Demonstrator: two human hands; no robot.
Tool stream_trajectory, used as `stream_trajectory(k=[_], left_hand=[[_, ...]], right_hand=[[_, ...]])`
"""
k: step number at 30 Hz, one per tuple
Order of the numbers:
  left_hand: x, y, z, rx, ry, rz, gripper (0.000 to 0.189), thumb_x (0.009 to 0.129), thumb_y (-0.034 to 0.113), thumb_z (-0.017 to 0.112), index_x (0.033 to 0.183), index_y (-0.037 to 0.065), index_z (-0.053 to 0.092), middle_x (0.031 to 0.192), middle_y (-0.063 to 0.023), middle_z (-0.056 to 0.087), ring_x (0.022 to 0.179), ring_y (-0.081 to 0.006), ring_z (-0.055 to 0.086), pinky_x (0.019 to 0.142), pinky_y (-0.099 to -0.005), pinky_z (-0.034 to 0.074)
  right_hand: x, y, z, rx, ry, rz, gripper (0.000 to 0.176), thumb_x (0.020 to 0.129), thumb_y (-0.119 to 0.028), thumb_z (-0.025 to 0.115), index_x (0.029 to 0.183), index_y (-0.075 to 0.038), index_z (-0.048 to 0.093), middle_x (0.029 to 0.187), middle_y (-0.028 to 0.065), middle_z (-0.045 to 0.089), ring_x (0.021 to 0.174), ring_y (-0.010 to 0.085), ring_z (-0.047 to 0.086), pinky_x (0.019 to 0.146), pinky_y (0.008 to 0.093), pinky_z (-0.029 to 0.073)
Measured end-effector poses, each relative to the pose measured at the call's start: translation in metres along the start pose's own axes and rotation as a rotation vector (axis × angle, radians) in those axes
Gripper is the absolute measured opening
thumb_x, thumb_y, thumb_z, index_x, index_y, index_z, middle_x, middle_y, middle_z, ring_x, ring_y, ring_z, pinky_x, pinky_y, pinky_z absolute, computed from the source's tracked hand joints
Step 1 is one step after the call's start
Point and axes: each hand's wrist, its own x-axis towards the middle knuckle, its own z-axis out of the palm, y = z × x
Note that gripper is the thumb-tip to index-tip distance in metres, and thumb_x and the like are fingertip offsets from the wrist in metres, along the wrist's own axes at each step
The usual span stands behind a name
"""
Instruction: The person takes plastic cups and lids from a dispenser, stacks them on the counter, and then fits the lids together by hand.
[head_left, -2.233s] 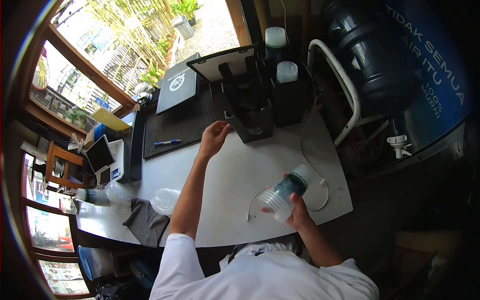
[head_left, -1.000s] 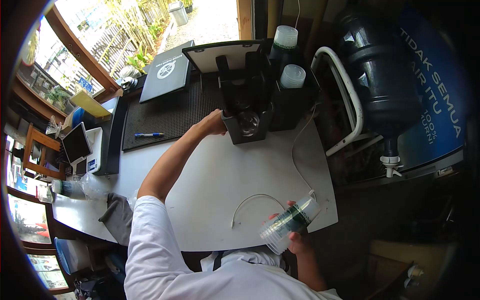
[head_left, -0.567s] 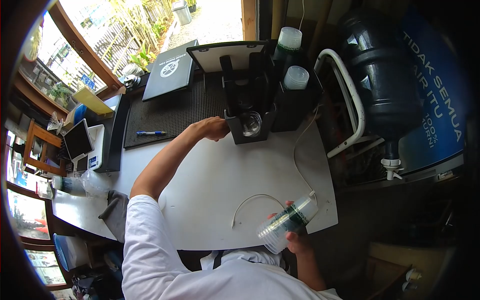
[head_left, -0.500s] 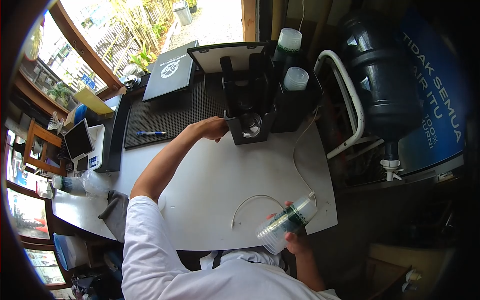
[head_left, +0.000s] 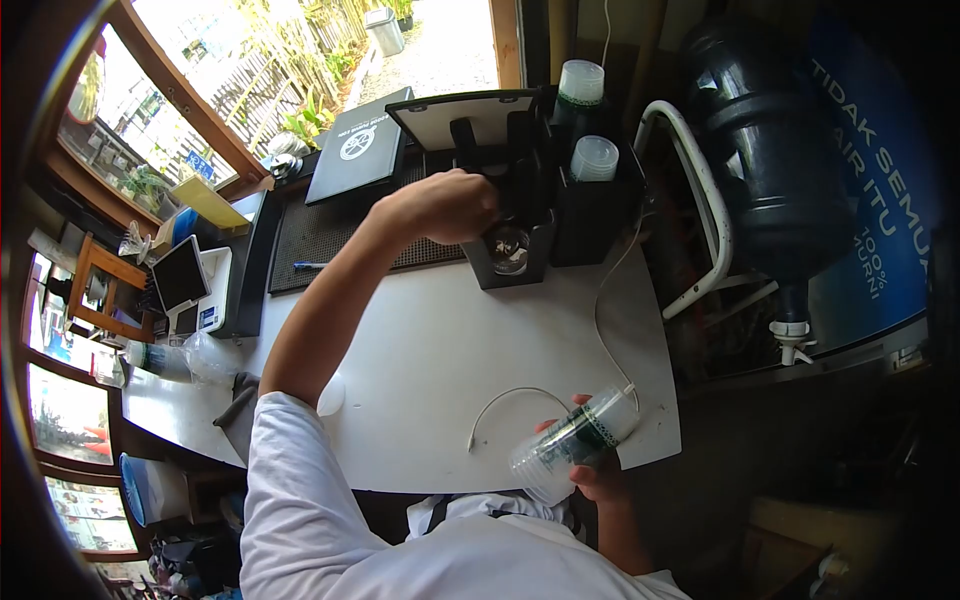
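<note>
My left hand [head_left: 452, 207] is closed above the left side of a black open-lidded box [head_left: 508, 272]; what its fingers hold, if anything, is hidden. A clear round object [head_left: 508, 250] lies in the front compartment of that box. Near the front right edge of the white table [head_left: 420, 350], my right hand [head_left: 598, 482] is wrapped round a stack of clear plastic cups [head_left: 570, 440] with a green band, held tilted.
Two more cup stacks [head_left: 594, 160] stand in black holders behind the box. A black folder-like case [head_left: 357, 150] rests on a dark mat [head_left: 300, 235]. A white cable [head_left: 600, 315] crosses the table. Left are a tablet stand [head_left: 182, 275] and a grey cloth [head_left: 238, 412]; right, a large bottle [head_left: 765, 180].
My left hand has moved from the table beside the box up and right, over the box's left side. My right hand still holds the cups. The view has shifted slightly.
</note>
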Motion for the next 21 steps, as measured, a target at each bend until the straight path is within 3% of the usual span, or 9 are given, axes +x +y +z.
stream_trajectory(k=[1, 4, 7, 10, 13, 14, 17, 21], left_hand=[[0.005, -0.012, 0.003, 0.021, -0.102, -0.089, 0.019, 0.1, 0.018, 0.057, 0.108, 0.004, 0.068, 0.093, -0.0101, 0.07, 0.082, -0.0252, 0.069, 0.074, -0.0385, 0.055], [-0.004, -0.06, 0.033, -0.808, 0.02, -0.183, 0.025, 0.103, 0.022, 0.053, 0.103, 0.003, 0.069, 0.083, -0.004, 0.067, 0.079, -0.0161, 0.068, 0.071, -0.0316, 0.055], [-0.013, -0.087, 0.078, -1.347, 0.254, -0.234, 0.027, 0.104, 0.024, 0.051, 0.113, 0.004, 0.067, 0.083, 0.0018, 0.064, 0.08, -0.0079, 0.063, 0.068, -0.0264, 0.054], [-0.001, -0.125, 0.128, -0.843, 0.208, -0.151, 0.027, 0.099, 0.015, 0.058, 0.124, 0.008, 0.066, 0.099, -0.0022, 0.068, 0.074, -0.0097, 0.063, 0.064, -0.0273, 0.054], [0.008, -0.082, 0.111, -0.272, -0.123, -0.252, 0.04, 0.096, 0.008, 0.058, 0.134, 0.016, 0.063, 0.097, -0.0071, 0.069, 0.067, -0.011, 0.063, 0.058, -0.0288, 0.054], [0.013, -0.089, 0.12, -0.308, -0.11, -0.186, 0.049, 0.093, 0.005, 0.057, 0.139, 0.023, 0.059, 0.088, -0.0117, 0.07, 0.064, -0.0144, 0.064, 0.056, -0.0312, 0.054], [0.027, -0.08, 0.11, -0.11, -0.205, -0.102, 0.048, 0.092, 0.01, 0.059, 0.139, 0.022, 0.06, 0.087, -0.0148, 0.071, 0.068, -0.0222, 0.069, 0.062, -0.0371, 0.057], [0.041, -0.109, 0.141, 0.285, -0.162, 0.147, 0.048, 0.093, 0.02, 0.058, 0.14, 0.02, 0.057, 0.098, -0.0171, 0.073, 0.08, -0.0312, 0.072, 0.074, -0.0409, 0.059]], right_hand=[[-0.002, -0.003, -0.001, -0.006, -0.014, -0.012, 0.106, 0.07, -0.02, 0.093, 0.15, -0.016, 0.024, 0.13, 0.0201, 0.059, 0.121, 0.0297, 0.06, 0.101, 0.0456, 0.051], [-0.012, -0.008, -0.006, 0.005, -0.033, -0.041, 0.106, 0.069, -0.021, 0.095, 0.149, -0.016, 0.025, 0.129, 0.0197, 0.06, 0.12, 0.0289, 0.06, 0.101, 0.0449, 0.051], [-0.022, -0.014, -0.013, 0.043, -0.017, -0.042, 0.106, 0.067, -0.022, 0.095, 0.148, -0.016, 0.026, 0.129, 0.0189, 0.06, 0.121, 0.0283, 0.06, 0.101, 0.0451, 0.051], [-0.027, -0.017, -0.021, 0.048, 0.014, -0.025, 0.106, 0.067, -0.02, 0.096, 0.148, -0.017, 0.026, 0.129, 0.0183, 0.06, 0.121, 0.0281, 0.06, 0.102, 0.0457, 0.051], [-0.026, -0.018, -0.028, 0.027, 0.037, 0.008, 0.107, 0.067, -0.017, 0.095, 0.149, -0.017, 0.026, 0.13, 0.018, 0.06, 0.121, 0.0278, 0.06, 0.102, 0.0463, 0.051], [-0.025, -0.02, -0.028, 0.025, 0.036, 0.014, 0.107, 0.067, -0.016, 0.095, 0.149, -0.017, 0.026, 0.13, 0.0179, 0.06, 0.121, 0.0277, 0.06, 0.102, 0.0463, 0.051], [-0.023, -0.023, -0.028, 0.012, 0.03, 0.017, 0.108, 0.067, -0.013, 0.094, 0.15, -0.017, 0.025, 0.13, 0.0179, 0.06, 0.122, 0.0275, 0.06, 0.102, 0.0463, 0.051], [-0.027, -0.02, -0.032, 0.026, 0.034, 0.034, 0.107, 0.068, -0.011, 0.093, 0.151, -0.016, 0.025, 0.13, 0.018, 0.06, 0.122, 0.027, 0.06, 0.102, 0.0461, 0.051]])
